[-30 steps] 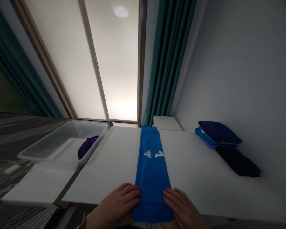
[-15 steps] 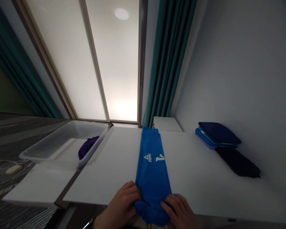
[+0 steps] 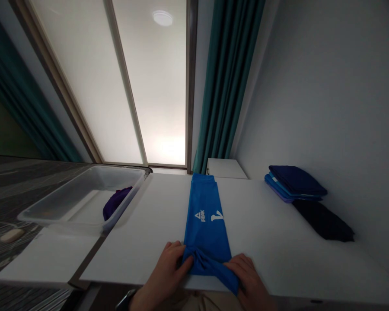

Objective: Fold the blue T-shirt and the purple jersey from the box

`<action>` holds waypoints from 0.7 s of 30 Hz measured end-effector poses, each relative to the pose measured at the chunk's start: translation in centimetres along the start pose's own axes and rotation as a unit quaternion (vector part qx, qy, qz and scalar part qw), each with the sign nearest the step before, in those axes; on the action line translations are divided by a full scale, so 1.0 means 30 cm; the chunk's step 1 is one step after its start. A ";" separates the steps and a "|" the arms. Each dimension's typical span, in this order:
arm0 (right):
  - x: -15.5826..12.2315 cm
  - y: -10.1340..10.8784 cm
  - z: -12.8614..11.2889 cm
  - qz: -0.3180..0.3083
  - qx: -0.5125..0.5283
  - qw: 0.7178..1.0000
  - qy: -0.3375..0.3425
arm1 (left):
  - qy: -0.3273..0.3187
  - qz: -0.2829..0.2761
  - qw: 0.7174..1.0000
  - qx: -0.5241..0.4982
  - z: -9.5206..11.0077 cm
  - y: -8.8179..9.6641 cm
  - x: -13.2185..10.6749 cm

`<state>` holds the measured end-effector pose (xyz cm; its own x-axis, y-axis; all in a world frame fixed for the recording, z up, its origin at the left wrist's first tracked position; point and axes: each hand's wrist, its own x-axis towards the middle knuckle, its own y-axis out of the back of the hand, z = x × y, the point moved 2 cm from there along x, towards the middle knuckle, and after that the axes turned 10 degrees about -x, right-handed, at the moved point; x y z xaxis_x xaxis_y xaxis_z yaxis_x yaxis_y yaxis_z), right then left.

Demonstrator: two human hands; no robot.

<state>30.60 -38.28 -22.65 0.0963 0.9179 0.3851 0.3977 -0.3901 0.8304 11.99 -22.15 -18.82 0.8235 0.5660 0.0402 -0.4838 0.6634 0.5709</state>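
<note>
The blue shirt (image 3: pixel 205 216) is lying on the white table (image 3: pixel 142 242) as 1 long narrow strip, running from the near edge straight toward the far edge. White print is showing on its upper side, about in the middle of the strip. The near end is bunching into folds, while the rest is lying flat.

The left hand (image 3: pixel 167 272) is gripping the near left corner of the shirt. Its fingers are closed on the cloth, and the thumb is pressing the bunched part from the side. The right hand (image 3: pixel 251 278) is holding the near right corner in the same way, with its fingers closed on the hem, which is hanging slightly over the table edge. Both hands are sitting at the near edge of the table, 1 on each side of the strip.

At the left, a clear plastic bin (image 3: pixel 68 201) is standing just beside the table's left edge, well apart from the shirt. A purple garment (image 3: pixel 116 203) is lying inside it against its right wall. At the right, near the wall, a stack of folded clothes (image 3: pixel 293 183) in dark and lighter blue is sitting on the table. A black folded garment (image 3: pixel 324 221) is lying just beside the stack, on the nearer side. Behind the table, a teal curtain (image 3: pixel 227 86) is hanging beside a frosted window (image 3: pixel 149 86).
</note>
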 end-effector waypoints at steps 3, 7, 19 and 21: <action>0.072 0.032 0.000 -0.022 0.067 0.992 -0.105 | 0.003 0.036 0.999 0.021 0.002 0.014 0.048; 0.193 0.062 0.018 -0.004 0.131 0.974 -0.185 | 0.033 0.072 0.995 0.067 0.000 0.044 0.143; 0.345 -0.001 0.132 -0.047 -0.027 0.963 -0.263 | 0.091 0.047 0.984 0.144 -0.012 0.085 0.325; 0.345 -0.007 0.136 -0.053 -0.061 0.957 -0.279 | 0.096 0.056 0.986 0.126 -0.014 0.084 0.318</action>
<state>35.24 -28.39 -20.49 0.5470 0.8357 0.0486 0.3260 -0.2661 0.9072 18.52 -14.88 -17.35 0.6855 0.7275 -0.0277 -0.4603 0.4625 0.7578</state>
